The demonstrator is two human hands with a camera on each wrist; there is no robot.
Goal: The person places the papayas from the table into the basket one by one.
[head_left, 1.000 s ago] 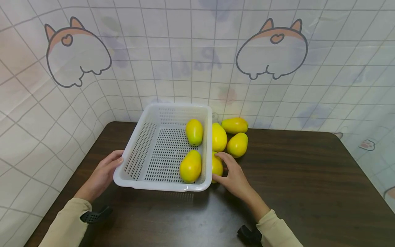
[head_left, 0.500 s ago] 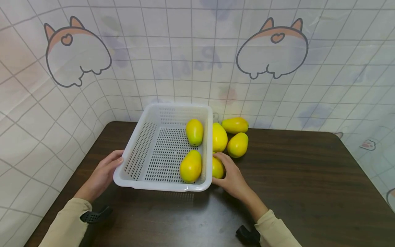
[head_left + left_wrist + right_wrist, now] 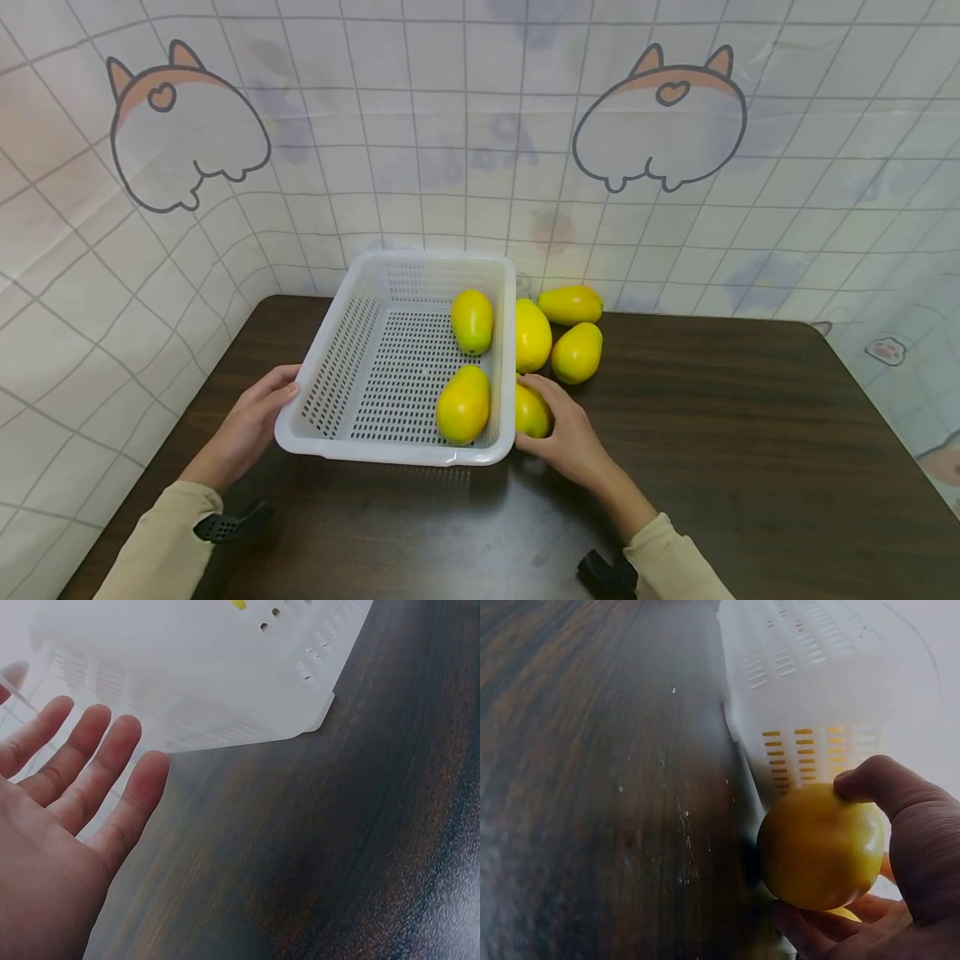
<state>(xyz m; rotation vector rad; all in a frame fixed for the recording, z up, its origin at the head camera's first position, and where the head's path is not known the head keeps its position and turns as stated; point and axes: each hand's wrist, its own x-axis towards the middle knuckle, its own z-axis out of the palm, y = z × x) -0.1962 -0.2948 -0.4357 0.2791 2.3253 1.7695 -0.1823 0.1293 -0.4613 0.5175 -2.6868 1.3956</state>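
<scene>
A white plastic basket (image 3: 408,452) with slotted walls stands on the dark table, two yellow mangoes inside along its right side: one mango (image 3: 472,322) farther back, one mango (image 3: 462,405) nearer. My left hand (image 3: 251,425) holds the basket's left rim, thumb on top and fingers beneath, extended in the left wrist view. At the right wall, my right hand (image 3: 566,433) grips another yellow mango (image 3: 821,847) between thumb and fingers. That mango is partly hidden by the rim in the head view. Both hands are apart from the remaining mangoes.
Three more yellow fruits lie behind my right hand: a large mango (image 3: 532,336) against the basket, a mango (image 3: 577,353) beside it, and a longer one (image 3: 571,305) near the wall. A white grid-patterned curtain (image 3: 465,125) closes off the table's (image 3: 712,433) back.
My right hand has closed round the mango beside the basket, and the mango has shifted slightly to the right. The left hand and basket have stayed put.
</scene>
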